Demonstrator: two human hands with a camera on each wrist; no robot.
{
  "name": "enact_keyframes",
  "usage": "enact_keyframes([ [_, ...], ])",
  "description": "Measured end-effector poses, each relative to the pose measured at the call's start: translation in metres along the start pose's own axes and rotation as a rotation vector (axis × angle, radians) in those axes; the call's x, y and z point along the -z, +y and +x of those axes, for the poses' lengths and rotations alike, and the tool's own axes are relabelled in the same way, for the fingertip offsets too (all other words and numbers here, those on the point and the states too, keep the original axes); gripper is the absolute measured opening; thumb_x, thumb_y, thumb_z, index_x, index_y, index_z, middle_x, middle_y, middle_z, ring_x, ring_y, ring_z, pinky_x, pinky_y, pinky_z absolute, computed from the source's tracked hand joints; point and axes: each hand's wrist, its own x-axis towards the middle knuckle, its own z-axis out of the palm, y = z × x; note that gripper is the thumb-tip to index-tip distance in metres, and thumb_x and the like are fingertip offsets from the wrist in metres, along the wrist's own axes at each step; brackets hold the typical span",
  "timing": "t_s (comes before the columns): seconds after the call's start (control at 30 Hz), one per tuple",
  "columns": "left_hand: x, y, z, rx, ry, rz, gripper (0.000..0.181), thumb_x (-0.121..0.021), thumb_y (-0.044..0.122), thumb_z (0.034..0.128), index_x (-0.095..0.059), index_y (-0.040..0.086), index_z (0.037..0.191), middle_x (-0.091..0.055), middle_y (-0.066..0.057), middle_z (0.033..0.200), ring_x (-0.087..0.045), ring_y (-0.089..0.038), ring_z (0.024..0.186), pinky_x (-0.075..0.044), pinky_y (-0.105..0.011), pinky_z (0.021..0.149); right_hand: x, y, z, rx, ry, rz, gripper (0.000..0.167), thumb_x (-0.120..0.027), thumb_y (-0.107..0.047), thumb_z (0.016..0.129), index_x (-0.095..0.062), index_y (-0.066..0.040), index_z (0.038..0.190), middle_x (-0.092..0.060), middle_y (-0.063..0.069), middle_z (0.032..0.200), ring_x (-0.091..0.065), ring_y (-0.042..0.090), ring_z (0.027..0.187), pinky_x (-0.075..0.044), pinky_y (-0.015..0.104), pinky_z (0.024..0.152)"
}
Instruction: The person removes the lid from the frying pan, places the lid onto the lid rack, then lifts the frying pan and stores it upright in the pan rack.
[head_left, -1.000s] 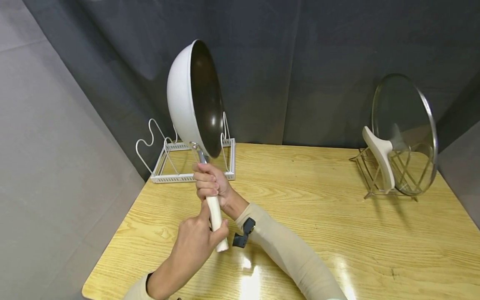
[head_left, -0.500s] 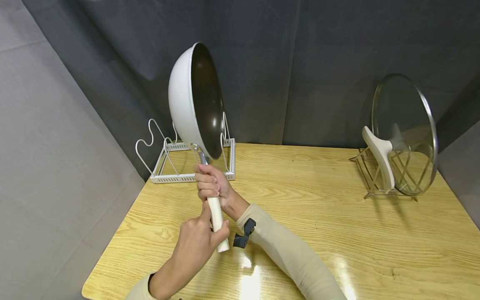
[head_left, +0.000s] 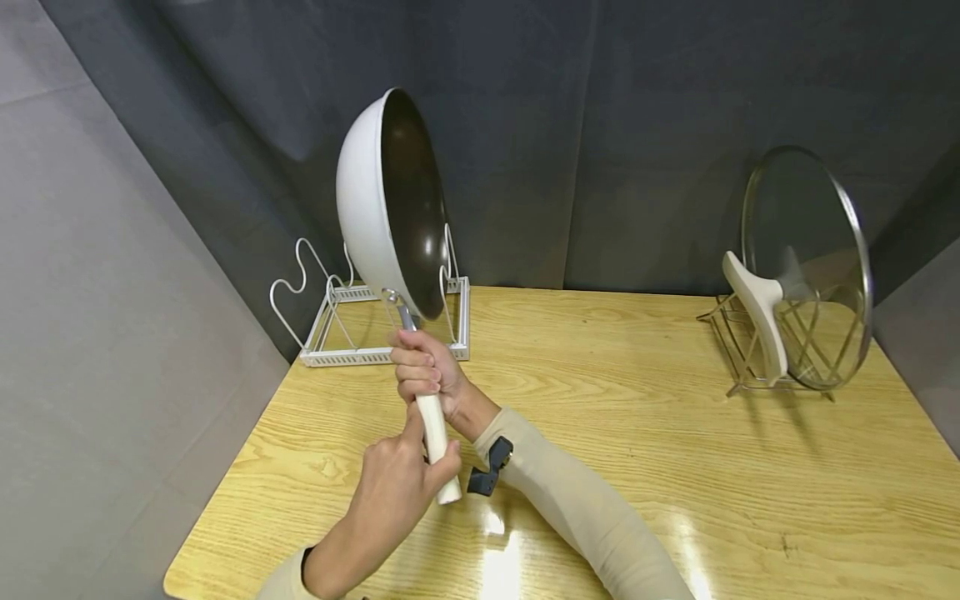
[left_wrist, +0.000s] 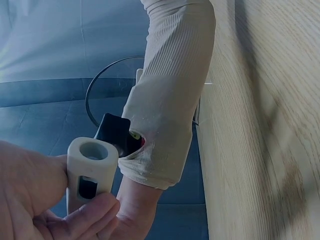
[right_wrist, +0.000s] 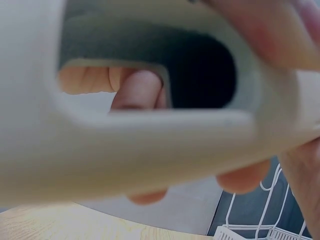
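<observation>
A deep wok, white outside and dark inside, is held up on its side in the head view, handle downward. My right hand grips the pale handle just below the metal joint. Lower down, my left hand holds the handle near its end, thumb on one side and fingers on the other. The left wrist view shows the handle's hollow end between the left thumb and fingers. Close up in the right wrist view, the handle's slot fills much of the picture, with fingertips seen through it.
Behind the wok stands a white wire rack on the wooden table, partly hidden by it. At the right, a glass lid with a pale handle leans upright in a metal wire stand. A dark curtain hangs behind.
The wok has sunk very slightly, and both hands have shifted a little to the right with it. Their hold on the handle looks the same.
</observation>
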Motion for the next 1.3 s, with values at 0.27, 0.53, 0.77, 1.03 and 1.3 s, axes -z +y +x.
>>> enact_keyframes([
  [0.27, -0.002, 0.003, -0.001, 0.016, -0.017, -0.013, 0.038, -0.074, 0.015, 0.0811, -0.058, -0.006, 0.108, -0.049, 0.005, 0.052, -0.04, 0.0, 0.042, -0.028, -0.014, 0.037, 0.001, -0.001, -0.003, 0.001, -0.003, -0.005, 0.024, -0.053, -0.013, 0.105, -0.046, -0.011, 0.082, -0.022, -0.01, 0.055, -0.024, 0.003, 0.04, -0.032, 0.016, 0.037],
  [0.53, -0.007, 0.004, -0.003, 0.023, -0.013, -0.014, 0.04, -0.074, 0.015, 0.0815, -0.057, -0.007, 0.111, -0.047, 0.006, 0.051, -0.037, 0.001, 0.042, -0.027, -0.014, 0.036, 0.005, -0.004, -0.005, -0.011, -0.007, -0.012, 0.022, -0.052, -0.013, 0.105, -0.046, -0.011, 0.084, -0.021, -0.01, 0.056, -0.024, 0.003, 0.04, -0.03, 0.016, 0.037],
  [0.77, -0.011, 0.004, -0.003, 0.031, -0.009, -0.007, 0.039, -0.074, 0.016, 0.0815, -0.057, -0.006, 0.109, -0.05, 0.005, 0.052, -0.04, 0.001, 0.042, -0.028, -0.013, 0.036, 0.005, -0.003, -0.008, -0.015, -0.008, -0.008, 0.024, -0.052, -0.014, 0.105, -0.046, -0.011, 0.083, -0.023, -0.009, 0.055, -0.023, 0.003, 0.04, -0.031, 0.017, 0.037],
  [1.03, -0.013, 0.004, -0.003, 0.03, -0.004, 0.002, 0.04, -0.074, 0.017, 0.0812, -0.058, -0.007, 0.109, -0.049, 0.006, 0.051, -0.038, 0.002, 0.041, -0.027, -0.014, 0.036, 0.004, -0.004, -0.009, -0.014, -0.003, -0.01, 0.025, -0.053, -0.015, 0.105, -0.045, -0.012, 0.081, -0.023, -0.009, 0.055, -0.024, 0.003, 0.04, -0.031, 0.017, 0.037],
  [1.3, -0.013, 0.003, -0.002, 0.027, -0.005, 0.008, 0.039, -0.073, 0.017, 0.0811, -0.058, -0.007, 0.107, -0.043, 0.008, 0.05, -0.033, 0.002, 0.042, -0.025, -0.014, 0.036, 0.006, -0.004, -0.008, -0.006, 0.0, 0.003, 0.025, -0.054, -0.014, 0.104, -0.045, -0.012, 0.081, -0.024, -0.009, 0.055, -0.024, 0.003, 0.041, -0.032, 0.017, 0.038],
])
